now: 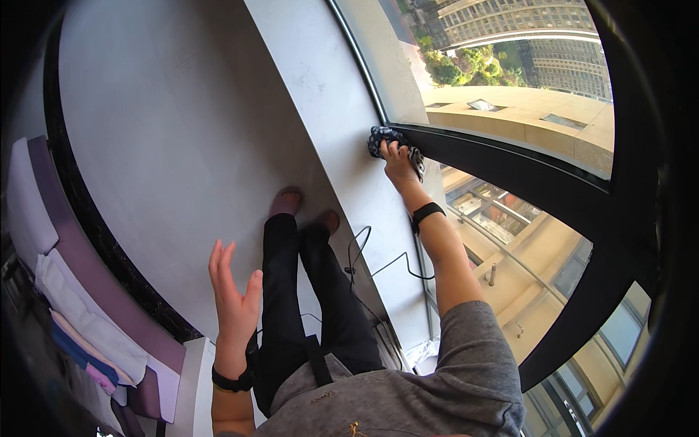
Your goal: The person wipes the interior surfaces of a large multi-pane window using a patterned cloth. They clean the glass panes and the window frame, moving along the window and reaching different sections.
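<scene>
My right hand (400, 161) grips a dark patterned cloth (382, 141), pressed where the white windowsill (349, 147) meets the foot of the dark window frame post (491, 158). Part of the cloth hangs out beside my wrist, and some of it is hidden under my fingers. To the left, my left hand (235, 295) is raised over the floor, fingers apart, with nothing in it. Both of my wrists bear black bands.
A black cable (352, 262) loops over the sill's edge near my legs. Glass panes (398, 82) stand on the right, with buildings outside. A purple bed frame (104, 273) with folded cloths lies at the left. The grey floor (164, 136) stretches ahead of my feet.
</scene>
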### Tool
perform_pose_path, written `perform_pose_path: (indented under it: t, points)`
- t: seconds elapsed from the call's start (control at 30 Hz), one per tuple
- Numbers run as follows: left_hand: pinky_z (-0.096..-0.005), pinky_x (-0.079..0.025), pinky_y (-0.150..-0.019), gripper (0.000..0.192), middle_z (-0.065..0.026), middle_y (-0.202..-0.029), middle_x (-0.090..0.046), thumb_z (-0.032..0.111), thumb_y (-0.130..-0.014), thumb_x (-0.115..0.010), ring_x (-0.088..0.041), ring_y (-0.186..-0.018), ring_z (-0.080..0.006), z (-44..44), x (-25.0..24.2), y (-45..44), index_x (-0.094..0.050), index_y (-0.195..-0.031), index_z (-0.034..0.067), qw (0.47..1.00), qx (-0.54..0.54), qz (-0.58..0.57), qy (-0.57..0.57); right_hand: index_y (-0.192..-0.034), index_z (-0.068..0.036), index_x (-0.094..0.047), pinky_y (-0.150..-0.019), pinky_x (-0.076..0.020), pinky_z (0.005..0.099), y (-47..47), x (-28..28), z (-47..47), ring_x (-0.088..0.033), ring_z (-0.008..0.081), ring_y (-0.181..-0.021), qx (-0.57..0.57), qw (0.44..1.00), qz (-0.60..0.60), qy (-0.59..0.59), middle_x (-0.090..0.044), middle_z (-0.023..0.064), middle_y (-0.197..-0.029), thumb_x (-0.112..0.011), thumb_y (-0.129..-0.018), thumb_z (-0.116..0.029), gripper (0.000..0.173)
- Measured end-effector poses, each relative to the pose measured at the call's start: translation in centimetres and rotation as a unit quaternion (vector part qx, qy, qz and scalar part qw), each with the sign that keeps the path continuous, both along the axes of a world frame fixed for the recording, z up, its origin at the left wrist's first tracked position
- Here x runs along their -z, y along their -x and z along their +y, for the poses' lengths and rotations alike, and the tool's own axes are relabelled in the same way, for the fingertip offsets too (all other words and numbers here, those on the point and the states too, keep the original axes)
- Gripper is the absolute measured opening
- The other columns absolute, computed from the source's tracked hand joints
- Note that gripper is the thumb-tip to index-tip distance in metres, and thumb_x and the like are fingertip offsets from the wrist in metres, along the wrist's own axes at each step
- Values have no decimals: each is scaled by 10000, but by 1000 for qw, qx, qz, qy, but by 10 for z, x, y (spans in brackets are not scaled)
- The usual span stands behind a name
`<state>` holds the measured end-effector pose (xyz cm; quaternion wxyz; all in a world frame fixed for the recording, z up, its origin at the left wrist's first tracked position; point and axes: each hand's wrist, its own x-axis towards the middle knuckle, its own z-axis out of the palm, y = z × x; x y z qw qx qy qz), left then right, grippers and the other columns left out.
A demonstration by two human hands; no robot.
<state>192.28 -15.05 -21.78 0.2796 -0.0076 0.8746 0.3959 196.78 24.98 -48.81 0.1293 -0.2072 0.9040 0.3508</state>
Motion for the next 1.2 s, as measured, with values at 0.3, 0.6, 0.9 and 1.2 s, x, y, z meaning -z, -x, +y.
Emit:
perform_pose_path:
  t: [0.3, 0.6, 0.9, 1.2]
  points:
    - [-447, -290, -1067, 527, -194, -1441, -252, 183, -891, -587, -297, -1326, -362, -14, 10, -11, -362, -1348, 45, 999, -26, 5, -27, -967, 6, -690, -880, -337, 468, -167, -20, 3, -429, 317, -1055, 44, 959, -278, 14, -500, 102, -1214, -529, -780, -226, 339]
    - [-448, -322, -1047, 522, -210, -1425, -269, 189, -892, -590, -321, -1308, -371, 9, 6, -46, -370, -1343, 44, 997, -16, 55, -58, -867, -116, -736, -847, -349, 435, -24, -57, -8, -435, 277, -1037, 4, 996, -85, 29, -499, 51, -1254, -584, -759, -206, 207]
    - [-416, -334, -1044, 508, -191, -1428, -291, 178, -891, -587, -331, -1310, -353, 61, 20, -48, -383, -1344, 72, 990, 77, 62, -103, -909, -65, -715, -792, -364, 442, -184, -50, 6, -448, 306, -1015, -6, 986, -164, 28, -482, 99, -1251, -542, -795, -204, 249]
    - [-451, -381, -996, 496, -215, -1391, -328, 200, -875, -611, -401, -1241, -382, 19, -10, -52, -415, -1309, 62, 978, 91, 157, -99, -913, -141, -732, -860, -339, 443, -356, -134, 6, -438, 282, -1053, 10, 932, -362, -22, -516, 45, -1193, -545, -802, -241, 239]
